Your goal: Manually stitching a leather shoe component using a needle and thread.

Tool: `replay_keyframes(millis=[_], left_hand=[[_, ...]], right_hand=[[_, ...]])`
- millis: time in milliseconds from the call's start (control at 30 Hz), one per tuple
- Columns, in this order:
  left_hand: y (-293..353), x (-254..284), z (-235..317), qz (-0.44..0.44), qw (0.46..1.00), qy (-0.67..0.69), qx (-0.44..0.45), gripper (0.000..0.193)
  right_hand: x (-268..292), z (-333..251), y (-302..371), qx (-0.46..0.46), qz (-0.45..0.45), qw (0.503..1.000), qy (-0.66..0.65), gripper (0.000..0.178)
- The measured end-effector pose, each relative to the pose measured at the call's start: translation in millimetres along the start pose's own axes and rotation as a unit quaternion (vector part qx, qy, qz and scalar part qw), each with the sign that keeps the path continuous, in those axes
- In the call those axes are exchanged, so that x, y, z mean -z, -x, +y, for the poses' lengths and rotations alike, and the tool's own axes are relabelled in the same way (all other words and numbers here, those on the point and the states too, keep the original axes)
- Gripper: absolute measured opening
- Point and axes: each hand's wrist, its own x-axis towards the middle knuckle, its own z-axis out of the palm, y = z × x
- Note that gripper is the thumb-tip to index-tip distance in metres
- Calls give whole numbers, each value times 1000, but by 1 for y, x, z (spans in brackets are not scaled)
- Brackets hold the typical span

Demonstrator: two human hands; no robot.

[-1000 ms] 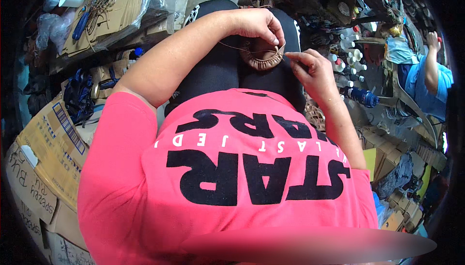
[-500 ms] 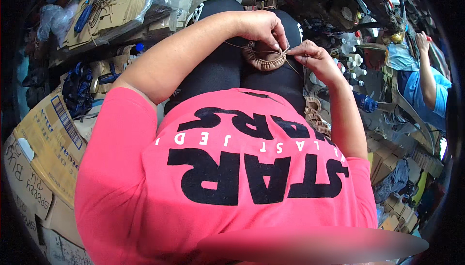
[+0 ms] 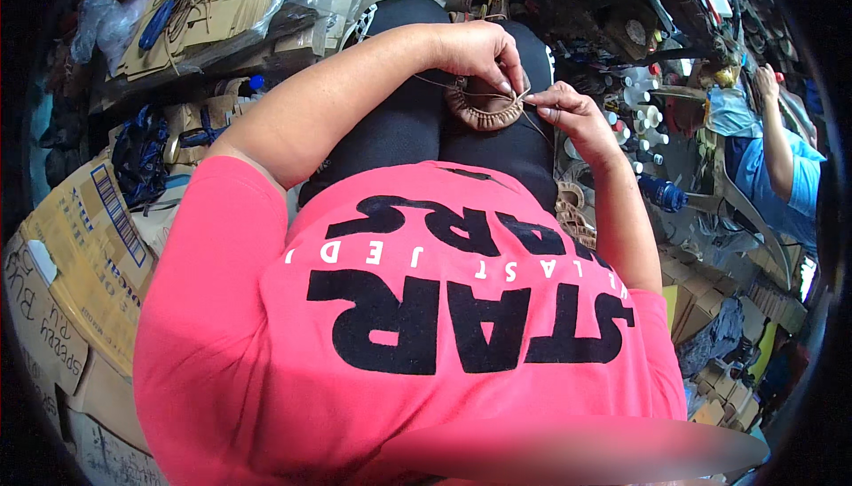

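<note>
On my dark-trousered lap rests a brown leather moccasin shoe, its toe edge gathered in close puckered stitches. My left hand reaches over it, thumb and forefinger pinched on a thin cord at the stitched edge. Facing it from the right, my right hand is closed in a pinch on the cord where it leaves the leather. Loose cord trails left across my thigh and down to the right. The exact spot between the left fingertips is partly hidden.
Stacked cardboard under clear plastic lies at the far left, with a yellow-printed carton nearer. Several white bottles and a dark blue bottle stand right of my legs. Farther right, a person in a blue shirt raises an arm.
My right forearm has shifted slightly inward to the left; both hands stay at the shoe's stitched edge. The loose cord near my right fingers hangs differently.
</note>
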Motion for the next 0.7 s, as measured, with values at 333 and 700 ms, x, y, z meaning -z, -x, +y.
replay_keyframes(millis=[333, 700], left_hand=[[12, -4, 20, 102, 987, -124, 16, 28], [87, -47, 46, 281, 925, -244, 78, 16]], right_hand=[[-23, -20, 2, 102, 110, 969, 196, 17], [-42, -16, 28, 151, 157, 901, 376, 29]])
